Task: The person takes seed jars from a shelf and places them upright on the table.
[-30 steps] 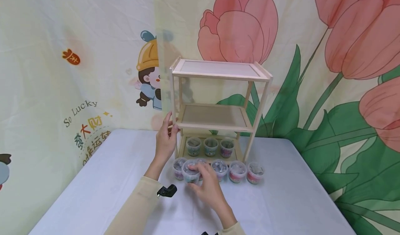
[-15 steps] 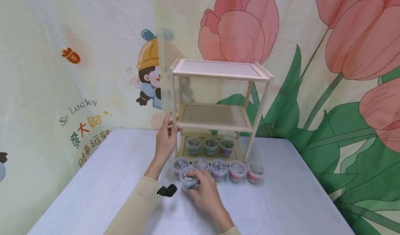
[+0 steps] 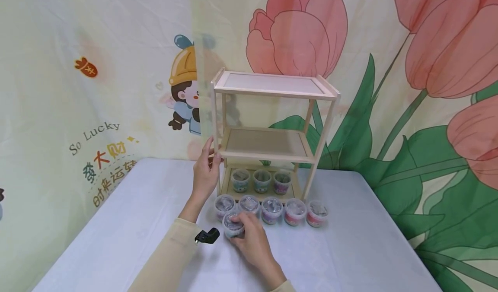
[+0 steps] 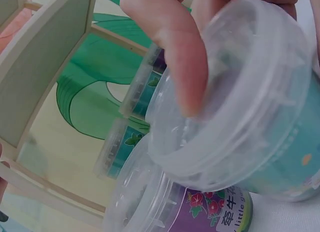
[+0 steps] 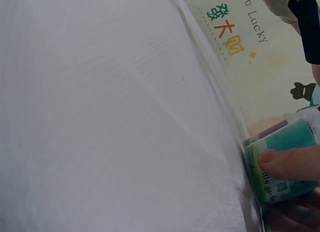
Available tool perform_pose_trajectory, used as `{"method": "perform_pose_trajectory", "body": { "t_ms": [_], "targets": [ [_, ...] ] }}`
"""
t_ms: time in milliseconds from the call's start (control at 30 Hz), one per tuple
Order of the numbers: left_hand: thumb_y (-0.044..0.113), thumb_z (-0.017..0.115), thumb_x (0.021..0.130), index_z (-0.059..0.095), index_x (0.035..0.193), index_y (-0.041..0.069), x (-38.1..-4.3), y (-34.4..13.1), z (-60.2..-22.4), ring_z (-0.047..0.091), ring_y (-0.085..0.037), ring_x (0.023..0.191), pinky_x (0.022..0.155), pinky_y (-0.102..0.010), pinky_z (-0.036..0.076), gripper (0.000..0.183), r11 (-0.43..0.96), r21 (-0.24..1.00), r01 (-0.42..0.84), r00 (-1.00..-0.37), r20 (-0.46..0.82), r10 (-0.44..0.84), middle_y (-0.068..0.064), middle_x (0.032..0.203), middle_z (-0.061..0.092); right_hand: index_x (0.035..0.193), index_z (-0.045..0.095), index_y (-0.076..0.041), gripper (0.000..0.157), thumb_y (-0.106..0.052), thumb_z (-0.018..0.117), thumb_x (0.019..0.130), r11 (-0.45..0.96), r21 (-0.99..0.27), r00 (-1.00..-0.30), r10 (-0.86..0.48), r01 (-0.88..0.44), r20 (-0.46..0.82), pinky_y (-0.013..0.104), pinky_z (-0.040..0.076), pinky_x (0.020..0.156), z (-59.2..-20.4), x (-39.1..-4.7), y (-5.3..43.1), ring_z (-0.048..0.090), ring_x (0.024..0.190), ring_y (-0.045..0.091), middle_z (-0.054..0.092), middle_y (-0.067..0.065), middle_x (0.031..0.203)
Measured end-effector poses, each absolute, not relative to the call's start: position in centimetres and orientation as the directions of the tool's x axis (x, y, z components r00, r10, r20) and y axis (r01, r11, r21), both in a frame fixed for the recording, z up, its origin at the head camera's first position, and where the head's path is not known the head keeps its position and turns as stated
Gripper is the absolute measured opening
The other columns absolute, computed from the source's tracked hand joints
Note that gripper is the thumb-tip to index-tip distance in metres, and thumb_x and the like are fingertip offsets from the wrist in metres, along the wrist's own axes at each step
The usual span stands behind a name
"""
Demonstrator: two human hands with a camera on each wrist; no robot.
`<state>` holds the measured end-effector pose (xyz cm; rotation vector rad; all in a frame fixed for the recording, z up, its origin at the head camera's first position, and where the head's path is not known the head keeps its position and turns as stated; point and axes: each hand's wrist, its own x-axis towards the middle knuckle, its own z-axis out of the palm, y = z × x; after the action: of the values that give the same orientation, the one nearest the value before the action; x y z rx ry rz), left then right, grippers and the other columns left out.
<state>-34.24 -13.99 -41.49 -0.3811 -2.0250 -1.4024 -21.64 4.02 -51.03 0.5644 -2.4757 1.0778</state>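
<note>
My left hand (image 3: pixel 205 173) grips the left front post of a small three-tier wooden shelf rack (image 3: pixel 266 141). In my right hand (image 3: pixel 254 242) is a small clear-lidded plastic tub (image 3: pixel 232 226), pinched with a finger over its lid and the thumb low on its side. Its teal label (image 5: pixel 292 142) shows in the right wrist view. That tub stands in front of the left end of a row of similar tubs. Directly behind it is a purple-labelled tub (image 4: pixel 200 207), seen close up in the left wrist view.
Three tubs (image 3: pixel 262 182) stand side by side on the rack's bottom shelf. Just in front of the rack runs the row, with a pink-labelled tub (image 3: pixel 317 214) at its right end. A white cloth (image 3: pixel 369 249) covers the table, and a printed curtain (image 3: pixel 389 110) hangs behind.
My right hand has drawn the teal tub toward me and slightly left, uncovering the second tub of the row. The left hand keeps its grip on the rack post.
</note>
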Motion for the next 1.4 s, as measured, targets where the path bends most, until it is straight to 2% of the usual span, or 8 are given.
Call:
{"method": "perform_pose_trajectory", "body": {
  "t_ms": [333, 600, 800, 933, 1133, 1300, 1400],
  "targets": [
    [0.026, 0.054, 0.113, 0.036, 0.165, 0.035, -34.5, -14.0, -41.6, 0.075, -0.039, 0.105, 0.088, -0.053, 0.059, 0.056, 0.374, 0.738, 0.561, -0.763, 0.637, -0.113, -0.008, 0.140, 0.068, 0.119, 0.071, -0.018, 0.055, -0.003, 0.096, 0.072, 0.633, -0.620, -0.875, -0.212, -0.463, 0.436, 0.044, 0.056, 0.100, -50.7, -21.5, 4.3, 0.067, 0.117, 0.022, 0.071, 0.004, 0.124],
    [0.026, 0.054, 0.113, 0.036, 0.165, 0.033, -34.5, -14.0, -41.6, 0.076, -0.033, 0.102, 0.086, -0.052, 0.060, 0.056, 0.393, 0.719, 0.574, -0.746, 0.656, -0.111, -0.008, 0.139, 0.069, 0.115, 0.070, -0.016, 0.054, -0.001, 0.096, 0.070, 0.625, -0.625, -0.873, -0.220, -0.468, 0.435, 0.028, 0.053, 0.078, -50.6, -21.6, 4.5, 0.059, 0.091, 0.009, 0.070, 0.003, 0.113],
    [0.025, 0.055, 0.113, 0.036, 0.166, 0.032, -34.4, -14.0, -41.6, 0.076, -0.032, 0.101, 0.085, -0.049, 0.059, 0.056, 0.405, 0.713, 0.572, -0.743, 0.660, -0.113, -0.007, 0.139, 0.069, 0.115, 0.068, -0.016, 0.054, 0.001, 0.095, 0.071, 0.614, -0.642, -0.883, -0.237, -0.460, 0.405, 0.027, 0.053, 0.077, -50.2, -21.6, 4.6, 0.059, 0.091, 0.009, 0.070, 0.003, 0.115],
    [0.024, 0.055, 0.113, 0.036, 0.166, 0.032, -34.4, -14.1, -41.6, 0.076, -0.030, 0.101, 0.086, -0.050, 0.060, 0.057, 0.404, 0.717, 0.568, -0.747, 0.655, -0.114, -0.007, 0.139, 0.069, 0.116, 0.066, -0.016, 0.052, 0.002, 0.092, 0.075, 0.600, -0.660, -0.892, -0.284, -0.452, 0.352, 0.029, 0.055, 0.082, -49.6, -21.6, 5.1, 0.063, 0.098, 0.012, 0.072, 0.003, 0.123],
    [0.024, 0.055, 0.113, 0.036, 0.166, 0.033, -34.3, -14.2, -41.5, 0.076, -0.031, 0.103, 0.089, -0.053, 0.060, 0.057, 0.392, 0.731, 0.559, -0.758, 0.642, -0.116, -0.010, 0.139, 0.068, 0.130, 0.066, -0.017, 0.058, 0.007, 0.082, 0.079, 0.561, -0.700, -0.885, -0.400, -0.441, 0.237, 0.037, 0.057, 0.091, -48.0, -21.5, 6.6, 0.067, 0.108, 0.018, 0.070, 0.004, 0.134],
    [0.023, 0.054, 0.113, 0.036, 0.166, 0.034, -34.3, -14.2, -41.6, 0.076, -0.030, 0.103, 0.088, -0.052, 0.060, 0.057, 0.394, 0.731, 0.557, -0.759, 0.641, -0.116, -0.009, 0.140, 0.068, 0.143, 0.063, -0.018, 0.063, 0.005, 0.080, 0.086, 0.558, -0.706, -0.856, -0.499, -0.436, 0.135, 0.043, 0.060, 0.092, -46.2, -21.5, 8.1, 0.072, 0.110, 0.032, 0.064, 0.010, 0.147],
    [0.022, 0.054, 0.113, 0.036, 0.166, 0.034, -34.3, -14.1, -41.6, 0.076, -0.030, 0.103, 0.088, -0.052, 0.061, 0.057, 0.391, 0.728, 0.563, -0.756, 0.645, -0.112, -0.009, 0.139, 0.068, 0.149, 0.059, -0.013, 0.063, 0.002, 0.077, 0.091, 0.560, -0.693, -0.840, -0.529, -0.454, 0.123, 0.046, 0.060, 0.092, -45.0, -21.6, 8.9, 0.072, 0.112, 0.039, 0.061, 0.014, 0.150]
  ]
}}
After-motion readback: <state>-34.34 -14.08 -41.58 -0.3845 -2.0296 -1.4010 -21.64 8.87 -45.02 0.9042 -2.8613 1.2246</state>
